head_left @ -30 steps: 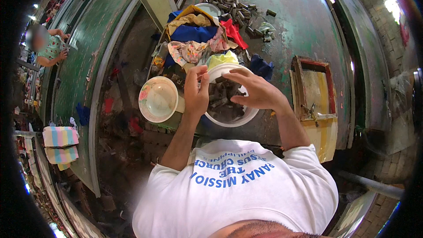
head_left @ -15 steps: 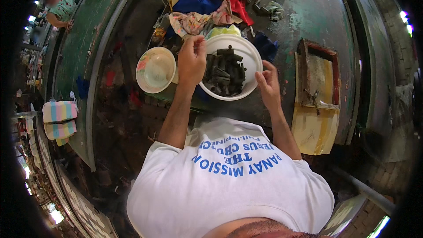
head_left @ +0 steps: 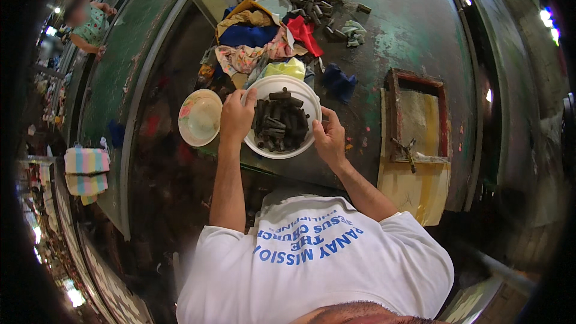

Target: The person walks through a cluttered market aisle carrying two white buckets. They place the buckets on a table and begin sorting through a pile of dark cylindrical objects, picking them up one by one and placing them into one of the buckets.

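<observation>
A round white plastic tub point(head_left: 277, 155) sits in front of me, half full of short, dark cylindrical pieces point(head_left: 279, 123). My left hand point(head_left: 239, 114) is closed on its left rim, with the fingertips at the upper edge. On the opposite side my right hand point(head_left: 330, 138) grips the rim, thumb on the near side; its other fingers are partly hidden. Just left of my left hand is a pale bowl point(head_left: 200, 118) with a floral pattern. Behind the tub lies a yellow-green cloth point(head_left: 284, 68).
Beyond is a heap of cloths point(head_left: 247, 36), a red cloth point(head_left: 304, 35) and more dark cylinders point(head_left: 309, 3) scattered on the worn green table point(head_left: 402, 12). A dark blue cloth point(head_left: 339, 83) lies to the right, near a reddish-brown frame point(head_left: 394, 105). A person point(head_left: 89, 24) is at far left.
Both hands now grip the tub, where the left was pinched above its rim. Hands and tub sit lower and further left in the picture, as the view has shifted too.
</observation>
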